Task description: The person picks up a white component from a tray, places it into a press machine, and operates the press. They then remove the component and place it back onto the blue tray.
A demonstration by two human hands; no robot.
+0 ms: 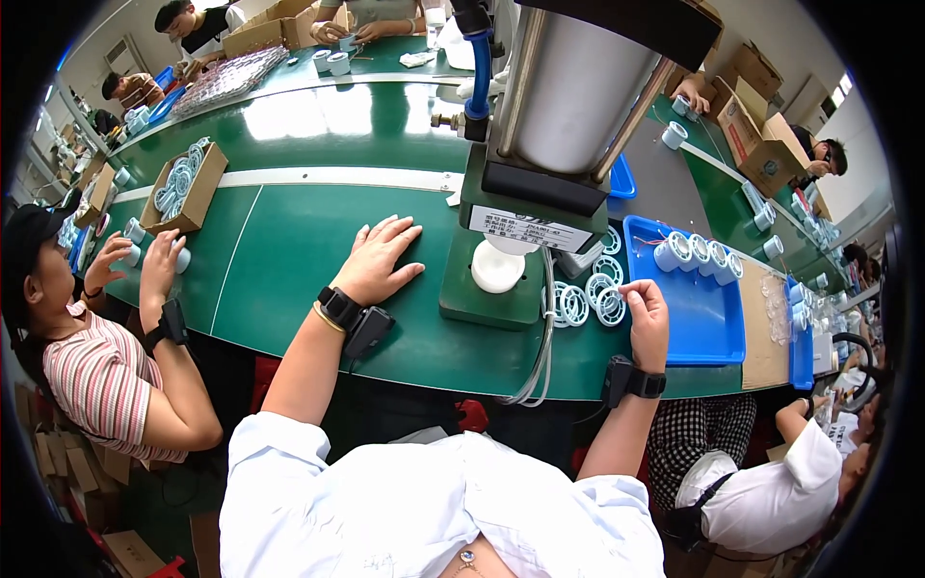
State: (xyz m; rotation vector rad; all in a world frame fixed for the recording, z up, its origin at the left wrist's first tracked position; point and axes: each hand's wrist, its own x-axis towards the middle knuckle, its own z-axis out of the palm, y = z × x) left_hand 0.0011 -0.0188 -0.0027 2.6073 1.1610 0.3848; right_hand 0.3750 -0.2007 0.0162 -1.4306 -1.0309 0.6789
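Observation:
My left hand [381,262] lies on the green tabletop with its fingers stretched out, holding nothing, to the left of a bench press [568,96]. A white round piece [498,266] sits on the press's green base [489,308], under the press head. Right of the base, my right hand [648,318] pinches the edge of a pale blue plastic ring [611,306] between thumb and forefinger. Several more pale blue rings [572,306] with spoked openings lie loosely beside it on the table.
A blue tray [689,328] right of my right hand holds several pale blue cylinders [674,252]. Cables [546,356] hang over the table's front edge. At left stands a cardboard box [207,197] of rings, near a co-worker in a striped shirt [116,385]. Other people work around.

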